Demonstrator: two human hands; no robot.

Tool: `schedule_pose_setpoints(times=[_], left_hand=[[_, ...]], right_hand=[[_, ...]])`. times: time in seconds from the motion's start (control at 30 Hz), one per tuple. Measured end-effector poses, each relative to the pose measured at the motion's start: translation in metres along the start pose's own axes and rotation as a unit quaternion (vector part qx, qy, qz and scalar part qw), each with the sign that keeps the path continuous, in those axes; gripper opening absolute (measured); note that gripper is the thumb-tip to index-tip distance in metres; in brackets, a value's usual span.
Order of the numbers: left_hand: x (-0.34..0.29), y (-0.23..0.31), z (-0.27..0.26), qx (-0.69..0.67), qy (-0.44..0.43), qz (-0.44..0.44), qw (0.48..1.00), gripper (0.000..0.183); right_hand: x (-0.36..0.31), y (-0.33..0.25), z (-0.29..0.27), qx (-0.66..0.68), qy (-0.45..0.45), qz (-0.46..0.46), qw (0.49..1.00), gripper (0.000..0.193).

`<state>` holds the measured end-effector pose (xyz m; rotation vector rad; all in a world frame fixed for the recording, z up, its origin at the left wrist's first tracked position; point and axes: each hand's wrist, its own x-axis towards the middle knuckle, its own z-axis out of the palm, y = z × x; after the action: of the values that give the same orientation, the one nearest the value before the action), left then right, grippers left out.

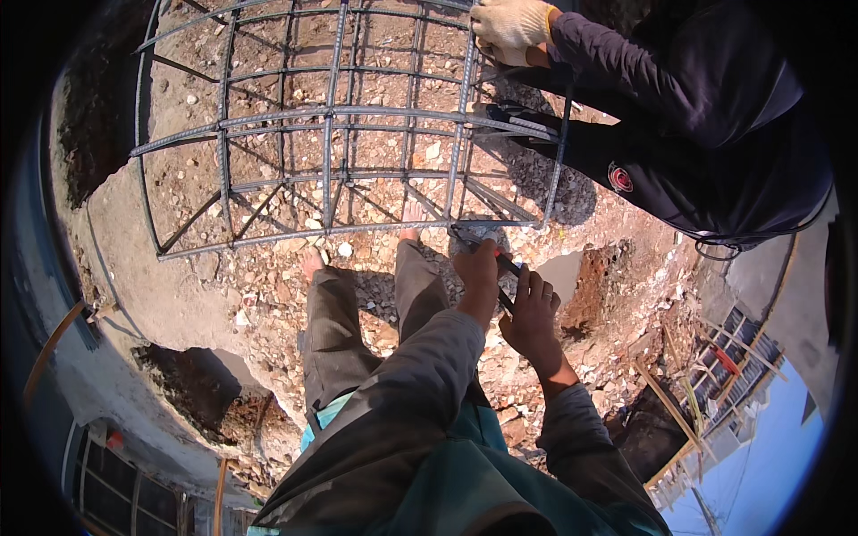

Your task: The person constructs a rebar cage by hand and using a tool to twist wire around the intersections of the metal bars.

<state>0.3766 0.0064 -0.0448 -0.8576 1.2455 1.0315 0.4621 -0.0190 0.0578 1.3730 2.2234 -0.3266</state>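
A cage of ribbed steel bars point(329, 170) spreads ahead of me over the rubble. My left hand point(476, 266) is closed round dark-handled pincers point(507, 264) with a bit of red on them, close to their head. Farther back along the handles, my right hand point(534, 311) grips the same pincers. Their head meets the near lower bar of the cage, toward its right end; the exact bite is too small to make out. A co-worker's hand in a pale knitted glove point(511, 25) rests on the cage's far right part.
A co-worker in dark clothes point(715, 116) crouches at the right. Stony broken ground point(366, 295) lies under my bare feet. Pits open at the lower left point(201, 384) and right point(594, 286). Wooden strips point(670, 402) stand at the lower right.
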Motion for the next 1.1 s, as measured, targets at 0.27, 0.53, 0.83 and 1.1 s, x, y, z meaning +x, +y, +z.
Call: schedule_pose_setpoints(times=[0.27, 0.53, 0.83, 1.1], left_hand=[[0.044, -0.03, 0.017, -0.039, 0.063, 0.096, 0.993, 0.02], [0.044, 0.024, -0.086, 0.459, -0.178, 0.099, 0.865, 0.027], [0.049, 0.022, -0.103, 0.049, -0.326, -0.108, 0.938, 0.024], [0.036, -0.008, -0.049, 0.186, -0.061, 0.072, 0.978, 0.009]], right_hand=[[0.038, 0.044, 0.022, 0.089, 0.032, -0.091, 0.991, 0.062], [-0.018, -0.054, 0.059, 0.619, -0.23, 0.225, 0.717, 0.039], [-0.029, -0.035, 0.096, 0.909, -0.307, 0.15, 0.237, 0.061], [-0.023, -0.016, 0.039, 0.303, -0.123, 0.141, 0.935, 0.088]])
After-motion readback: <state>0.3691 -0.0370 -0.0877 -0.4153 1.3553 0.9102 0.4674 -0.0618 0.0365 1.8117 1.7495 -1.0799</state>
